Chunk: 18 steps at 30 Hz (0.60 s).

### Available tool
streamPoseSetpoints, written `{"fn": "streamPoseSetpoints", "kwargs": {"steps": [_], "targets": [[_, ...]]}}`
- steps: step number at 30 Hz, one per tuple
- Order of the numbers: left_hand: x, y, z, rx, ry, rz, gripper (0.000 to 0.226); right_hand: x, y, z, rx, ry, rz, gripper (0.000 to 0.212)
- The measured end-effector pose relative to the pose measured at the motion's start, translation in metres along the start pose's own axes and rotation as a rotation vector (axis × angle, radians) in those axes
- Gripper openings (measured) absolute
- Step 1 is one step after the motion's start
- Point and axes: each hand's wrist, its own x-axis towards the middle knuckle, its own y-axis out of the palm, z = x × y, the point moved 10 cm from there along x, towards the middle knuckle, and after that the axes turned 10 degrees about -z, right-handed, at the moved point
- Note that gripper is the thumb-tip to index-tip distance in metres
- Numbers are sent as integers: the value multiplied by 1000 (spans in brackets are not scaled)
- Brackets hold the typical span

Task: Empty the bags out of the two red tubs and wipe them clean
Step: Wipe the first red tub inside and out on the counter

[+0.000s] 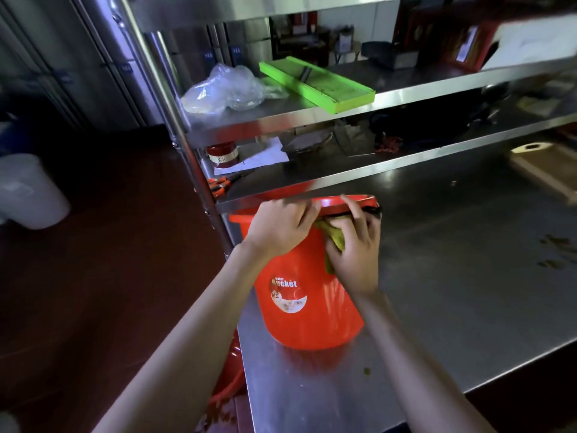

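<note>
A red tub (307,310) with a round "bucket" sticker stands on the steel counter (468,276), its top tucked under the lowest shelf. My left hand (278,228) grips the tub's rim at the near left. My right hand (356,250) presses a yellow-green cloth (335,240) against the tub's upper side just below the rim, fingers wrapped over the cloth. A second red tub (235,360) shows as a rim edge below the counter's left side, mostly hidden. Crumpled clear plastic bags (221,90) lie on the upper shelf.
A green slicer board (318,84) lies on the upper shelf. The middle shelf holds a red jar (222,153), papers and dark items; orange-handled scissors (218,184) lie on the lowest shelf. A white bin (28,192) stands on the floor at left. Crumbs dot the counter's right side.
</note>
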Motion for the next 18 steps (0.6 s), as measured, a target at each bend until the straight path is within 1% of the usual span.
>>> {"fn": "streamPoseSetpoints", "kwargs": {"steps": [1,2,3,5,6,7,10,13,15,18], "targets": [[-4,0,2,-65,40,52,54,-3,-4,-1,8,-23,2,19],[-10,-1,11,-124,33,88,51,-5,-8,-3,13,-35,0,18],[-14,-4,27,-173,-20,112,50,-6,-12,-6,20,-31,-9,17],[-26,-5,57,-246,-183,130,55,-1,-16,-13,38,4,-39,15],[-29,-5,61,-240,-228,114,56,1,-16,-16,48,36,-54,14],[-28,-5,59,-191,-237,79,58,2,-15,-19,57,73,-76,13],[-18,-3,31,39,-191,-49,80,-6,-14,-15,82,162,-153,12],[-12,-6,26,112,-205,-150,81,-23,-5,7,41,100,-125,13],[-10,-2,38,125,-253,-131,85,-49,1,14,11,50,-66,15],[-4,6,49,93,-286,-92,89,-113,1,7,-41,-4,0,24]]}}
